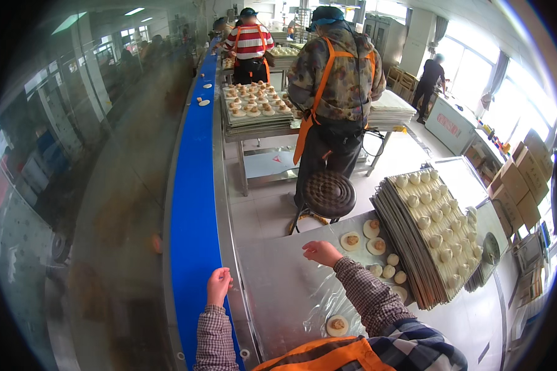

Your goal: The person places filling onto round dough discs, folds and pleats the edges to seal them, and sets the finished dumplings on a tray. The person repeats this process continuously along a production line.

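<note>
My left hand (219,285), loosely closed, hovers at the right edge of the blue conveyor belt (195,216), and nothing shows in its fingers. Over the metal worktable (269,278) my right hand (322,252) points leftward with its fingers drawn together, also showing nothing between them. The closest piece to it is a flat dough round with brown filling (351,241). Two similar filled rounds (375,246) lie just right of that. Several plain dough balls (388,271) sit beside my right forearm. Another filled round (337,325) rests near my orange apron (328,355).
A tall stack of trays (414,241) topped with shaped buns stands at right. Clear plastic film (328,303) covers part of the table. Ahead are a round stool (329,194), a co-worker in camouflage (334,80) and a tray of filled rounds (254,102). Glass panelling (124,185) lines the left.
</note>
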Motion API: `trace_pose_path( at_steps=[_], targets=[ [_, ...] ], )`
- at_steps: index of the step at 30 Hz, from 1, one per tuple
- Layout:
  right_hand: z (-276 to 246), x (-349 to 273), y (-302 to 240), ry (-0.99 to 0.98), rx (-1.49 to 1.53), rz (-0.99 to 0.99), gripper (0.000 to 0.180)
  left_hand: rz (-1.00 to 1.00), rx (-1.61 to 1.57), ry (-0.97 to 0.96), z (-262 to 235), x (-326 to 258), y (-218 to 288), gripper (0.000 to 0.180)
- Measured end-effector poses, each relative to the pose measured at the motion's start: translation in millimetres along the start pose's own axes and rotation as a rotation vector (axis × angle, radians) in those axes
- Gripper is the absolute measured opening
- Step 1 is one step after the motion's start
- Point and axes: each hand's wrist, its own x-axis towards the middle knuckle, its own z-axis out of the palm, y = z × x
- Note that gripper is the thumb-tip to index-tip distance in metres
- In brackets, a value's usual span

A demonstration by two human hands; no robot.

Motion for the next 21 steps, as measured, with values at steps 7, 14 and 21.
trace_pose_path(
  at_steps=[7, 14, 21],
  targets=[
    [18, 20, 15, -0.138, 0.234, 0.168, 0.036, -0.072, 0.0, 0.027, -27, 23, 3, 0.023],
    [58, 29, 33, -0.242, 0.431, 0.313, 0.034, -0.151, 0.006, 0.057, -41, 26, -11, 0.024],
    [108, 32, 49, -0.268, 0.505, 0.383, 0.031, -0.134, -0.034, 0.129, -36, 22, -27, 0.023]
  ],
)
